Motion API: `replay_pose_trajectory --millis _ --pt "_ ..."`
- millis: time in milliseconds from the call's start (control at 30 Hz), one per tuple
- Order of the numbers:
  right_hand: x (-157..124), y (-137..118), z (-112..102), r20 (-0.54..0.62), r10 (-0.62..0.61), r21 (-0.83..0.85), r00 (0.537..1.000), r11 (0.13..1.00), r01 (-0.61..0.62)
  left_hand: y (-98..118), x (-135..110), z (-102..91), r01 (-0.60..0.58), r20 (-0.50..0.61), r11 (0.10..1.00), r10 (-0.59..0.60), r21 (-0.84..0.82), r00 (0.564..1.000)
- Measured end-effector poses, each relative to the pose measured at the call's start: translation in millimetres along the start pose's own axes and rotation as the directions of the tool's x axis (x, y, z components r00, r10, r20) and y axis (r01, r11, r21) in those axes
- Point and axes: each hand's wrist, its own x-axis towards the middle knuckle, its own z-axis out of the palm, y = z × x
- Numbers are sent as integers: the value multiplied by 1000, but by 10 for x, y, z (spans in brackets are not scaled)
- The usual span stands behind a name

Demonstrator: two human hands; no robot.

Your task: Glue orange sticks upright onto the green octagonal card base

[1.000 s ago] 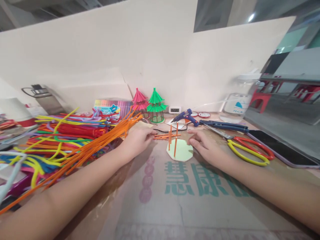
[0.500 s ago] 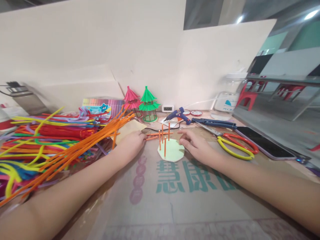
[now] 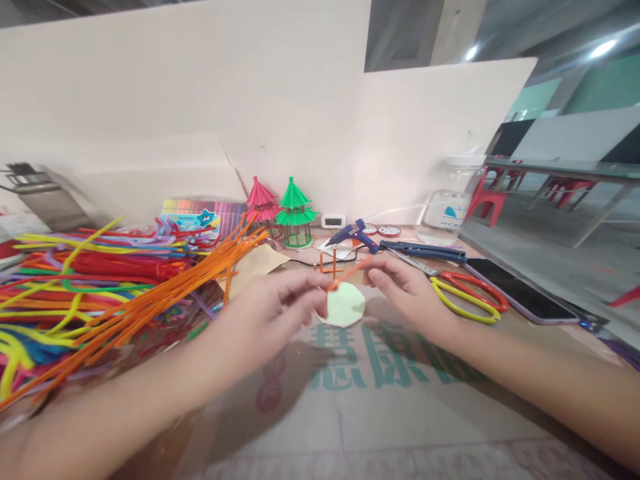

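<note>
A short orange pipe cleaner piece [image 3: 353, 270], slightly blurred, slants between my two hands. My left hand [image 3: 280, 310] pinches its lower end with thumb and fingers, and my right hand [image 3: 400, 283] grips the upper end with its fingertips. Beneath them lies a pale green paper disc [image 3: 347, 308] on the table. Orange pipe cleaner posts [image 3: 335, 263] stand upright at its far side; my left fingers hide some of the others. Another short orange piece lies flat behind the disc, partly covered.
Many coloured pipe cleaners [image 3: 125, 267] are heaped at left. Green [image 3: 295, 212] and pink [image 3: 261, 200] pavilion models stand behind, near a blue glue gun [image 3: 353, 232]. Scissors [image 3: 470, 298], a phone [image 3: 520, 290] and a water bottle [image 3: 447, 200] lie or stand at right.
My left hand has moved right and lifted from beside the loose orange pieces to over the disc. One orange piece now spans between both hands.
</note>
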Motion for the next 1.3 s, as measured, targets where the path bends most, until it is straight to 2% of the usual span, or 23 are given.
replay_pose_trajectory --millis 167,267,333,500,800,900,1000,1100,1200,1300 --pt "-210 -243 14 108 -178 125 978 979 164 -191 -157 554 87 138 965 -54 -246 989" --pt "-294 -289 62 185 -276 122 943 959 256 -313 -188 672 87 179 955 -36 -282 983" --pt "-302 -301 82 207 -267 118 941 962 247 -337 -185 671 66 189 962 -16 -266 982" --pt "-258 -304 102 219 -151 122 964 984 127 -291 -142 616 25 209 977 20 -214 978" --pt "-249 -286 131 231 -75 165 970 986 37 -289 -125 630 47 240 970 11 -237 971" --pt "-217 -279 138 257 24 242 966 966 -89 -275 -121 617 103 272 943 -13 -316 962" --pt "-175 -210 147 352 158 373 923 881 -293 -252 -105 600 200 330 855 -36 -478 943" --pt "-146 -97 166 431 229 496 873 748 -441 -233 -83 599 302 386 732 -58 -611 921" --pt "-127 -25 186 459 282 592 842 610 -527 -218 -66 611 361 418 650 -74 -669 906" --pt "-109 -24 194 461 318 614 829 560 -556 -212 -56 621 381 423 623 -88 -683 902"
